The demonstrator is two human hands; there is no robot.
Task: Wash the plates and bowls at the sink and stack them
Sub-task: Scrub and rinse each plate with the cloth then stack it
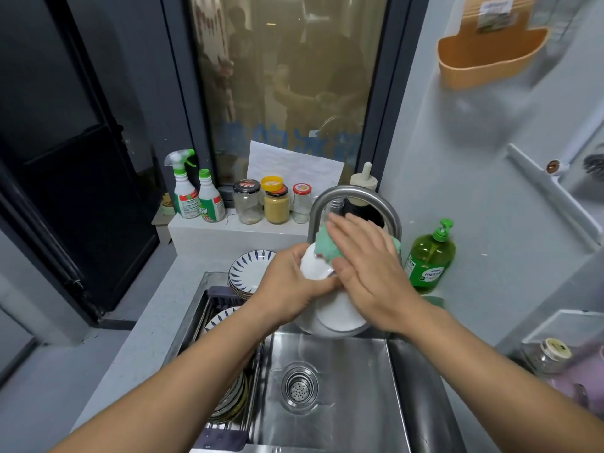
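- While your left hand (287, 289) curls round a white bowl (312, 268), you hold it just below the tap's (353, 194) arch, on the spout side.
- That bowl is tipped on its side. Its rounded outer wall faces you, and its foot ring points down and right, toward your right palm. Its mouth is turned away from you, so its inside cannot be seen.
- Your right hand (369, 266) lies flat with straight fingers pointing up and left toward the tap. It grips nothing and presses a green sponge (327, 245) against the bowl's upper side.
- The sponge sits between that palm and the bowl, directly under the tap's arch.
- Below your hands, at the tap's foot, a second white dish (336, 317) sits on the sink's (343, 354) back edge. Bowl or plate, you cannot tell.
- Left of the tap, a stack of blue-leaf plates (250, 269) lies flat on the counter.
- Lower and left of the tap, more plates stand on edge in a rack (225, 397) inside the sink.
- The drain (299, 387) lies straight in front of the tap.
- Just right of the tap stands a green soap bottle (429, 259).
- Behind and left of the tap are jars (276, 204) and two spray bottles (184, 191).
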